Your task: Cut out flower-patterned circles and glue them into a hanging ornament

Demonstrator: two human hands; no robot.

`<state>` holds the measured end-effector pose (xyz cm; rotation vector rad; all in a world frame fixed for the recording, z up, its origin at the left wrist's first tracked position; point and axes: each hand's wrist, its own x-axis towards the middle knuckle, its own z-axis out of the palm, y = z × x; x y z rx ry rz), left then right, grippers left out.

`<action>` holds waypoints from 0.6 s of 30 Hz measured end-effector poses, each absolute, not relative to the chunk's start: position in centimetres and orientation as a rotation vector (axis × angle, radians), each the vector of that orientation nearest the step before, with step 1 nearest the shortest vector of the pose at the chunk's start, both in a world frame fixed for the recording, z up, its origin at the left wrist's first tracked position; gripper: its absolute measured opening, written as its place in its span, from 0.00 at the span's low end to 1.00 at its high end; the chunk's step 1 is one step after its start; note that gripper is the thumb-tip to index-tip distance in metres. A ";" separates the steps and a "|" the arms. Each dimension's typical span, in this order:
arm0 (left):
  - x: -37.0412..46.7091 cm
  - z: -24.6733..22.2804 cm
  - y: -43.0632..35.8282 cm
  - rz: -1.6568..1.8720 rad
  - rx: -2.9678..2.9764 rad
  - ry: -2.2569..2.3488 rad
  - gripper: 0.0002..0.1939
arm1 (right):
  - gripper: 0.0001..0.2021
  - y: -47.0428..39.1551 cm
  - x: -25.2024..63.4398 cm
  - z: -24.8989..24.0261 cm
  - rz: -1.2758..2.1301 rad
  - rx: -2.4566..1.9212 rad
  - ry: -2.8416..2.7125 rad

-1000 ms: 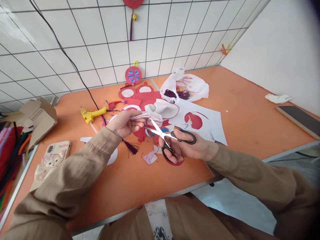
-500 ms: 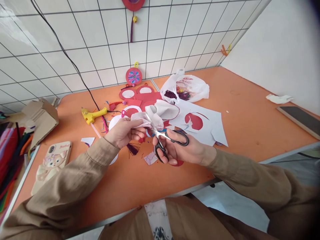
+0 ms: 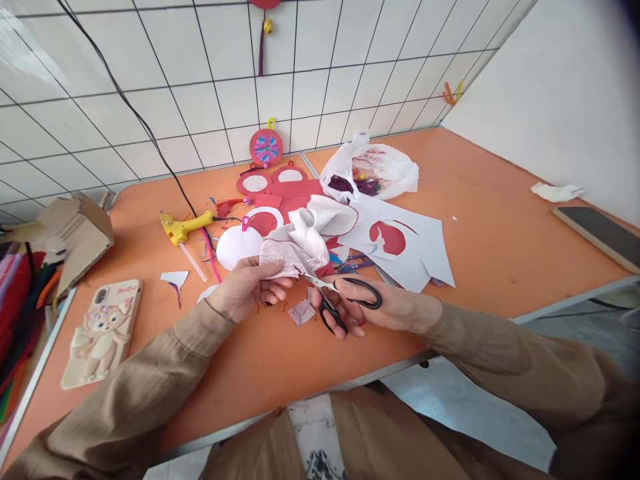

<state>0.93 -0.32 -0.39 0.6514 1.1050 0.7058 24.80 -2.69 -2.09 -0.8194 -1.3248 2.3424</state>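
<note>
A white cloth [image 3: 324, 220] with dark line markings on its near part is pinched between the thumb and fingers of my left hand [image 3: 253, 287]. My right hand [image 3: 383, 305] grips black-handled scissors [image 3: 323, 285], its fingers in the loops. The scissor blades are parted and lie at the near edge of the cloth, just right of my left fingertips. Under and beside the cloth are red paper pieces [image 3: 300, 193] and a white disc [image 3: 239, 248] with a pink loop. A small marked scrap [image 3: 303, 312] lies below the blades.
A yellow glue gun [image 3: 185, 228] and a phone in a bear case [image 3: 103, 333] are on the left. Behind are a plastic bag [image 3: 385, 170] and a round red ornament [image 3: 267, 147]. White paper [image 3: 430, 240] lies to the right, a dark tablet-like object [image 3: 600, 233] farther off.
The cloth has been spread flatter by my left hand, showing more of its marked part. My right hand and the scissors have shifted slightly, and the view has tilted a little.
</note>
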 end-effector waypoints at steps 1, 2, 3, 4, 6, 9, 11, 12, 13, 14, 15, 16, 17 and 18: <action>0.9 -0.4 -0.3 0.705 0.657 1.107 0.12 | 0.30 -2.8 25.0 -2.1 2.341 -0.816 -1.356; 0.9 -0.3 -0.3 0.704 0.660 1.115 0.11 | 0.30 -2.9 25.3 -2.0 2.344 -0.815 -1.383; 0.9 -0.3 -0.3 0.701 0.660 1.127 0.11 | 0.29 -2.9 25.6 -2.0 2.351 -0.816 -1.410; 0.9 -0.2 -0.4 0.699 0.660 1.139 0.10 | 0.29 -2.9 25.9 -1.9 2.361 -0.818 -1.441; 0.9 -0.1 -0.5 0.700 0.664 1.162 0.08 | 0.28 -2.8 26.8 -1.6 2.372 -0.828 -1.543; 1.1 0.1 -0.6 0.725 0.694 1.206 0.04 | 0.25 -2.6 28.0 -0.4 2.332 -0.867 -1.788; 1.3 0.4 -0.5 0.740 0.722 1.231 0.05 | 0.20 -2.5 28.5 0.9 2.227 -0.895 -1.923; 1.4 0.6 -0.3 0.744 0.730 1.235 0.05 | 0.18 -2.5 28.7 1.5 2.147 -0.912 -1.964; 1.5 0.7 -0.1 0.747 0.736 1.231 0.05 | 0.15 -2.5 28.8 2.1 2.054 -0.938 -1.991; 1.6 0.9 0.1 0.745 0.738 1.222 0.05 | 0.14 -2.5 28.8 2.6 1.953 -0.965 -1.991; 1.7 1.1 0.4 0.742 0.739 1.212 0.05 | 0.13 -2.5 28.7 3.1 1.849 -0.979 -1.973; 1.9 1.3 0.7 0.733 0.742 1.201 0.05 | 0.12 -2.4 28.5 3.4 1.716 -1.002 -1.952; 2.0 1.5 1.0 0.721 0.744 1.192 0.05 | 0.12 -2.3 28.2 3.6 1.555 -1.026 -1.938; 2.1 1.6 1.2 0.711 0.748 1.187 0.05 | 0.13 -2.2 27.8 3.8 1.364 -1.048 -1.933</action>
